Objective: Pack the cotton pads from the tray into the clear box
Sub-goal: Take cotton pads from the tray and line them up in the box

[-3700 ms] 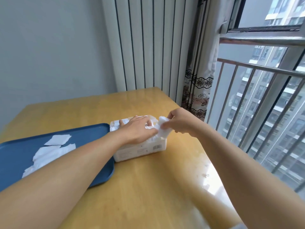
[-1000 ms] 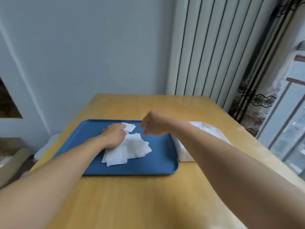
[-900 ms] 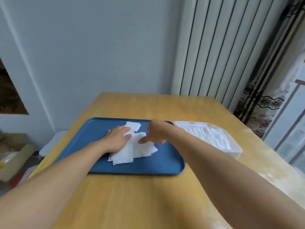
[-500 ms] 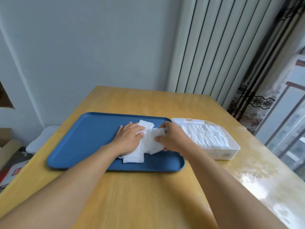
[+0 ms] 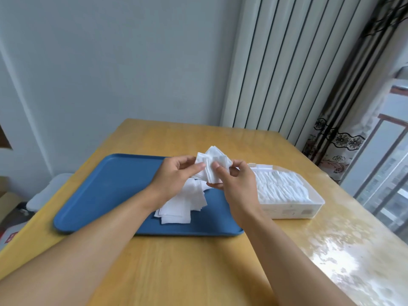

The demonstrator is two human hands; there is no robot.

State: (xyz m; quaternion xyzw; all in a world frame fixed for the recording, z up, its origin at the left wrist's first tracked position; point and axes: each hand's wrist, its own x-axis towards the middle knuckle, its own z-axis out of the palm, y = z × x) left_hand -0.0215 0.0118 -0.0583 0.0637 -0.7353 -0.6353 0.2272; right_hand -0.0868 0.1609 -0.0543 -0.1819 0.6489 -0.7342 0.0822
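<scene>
Crossing the near edge of the table [image 5: 198,272], both bare forearms reach inward over smooth yellow wood; glossy glare patches on its right side. Blue tray [image 5: 106,195]: shallow plastic rectangle with rounded corners and a raised rim, lying left of centre, its near rim parallel to the table's near edge. Loose cotton pads [image 5: 178,208] lie in an overlapping heap on the tray's right half, flat white squares, soft matte surface.

Left hand [image 5: 174,175] and right hand [image 5: 234,180] meet above the tray's far right corner, palms turned toward each other. Between them a small bunch of pads [image 5: 212,164] is held up, fanned and slightly bent. Left thumb and curled fingers pinch the bunch's left side; right thumb presses its front, right fingers curled behind and beneath.

Clear box [image 5: 304,212]: translucent rectangular plastic, lid off, standing just right of the tray toward the table's right edge. Packed pads [image 5: 280,186] fill it in tight upright rows, ridged white edges showing. Label marks on the near wall, unreadable.
</scene>
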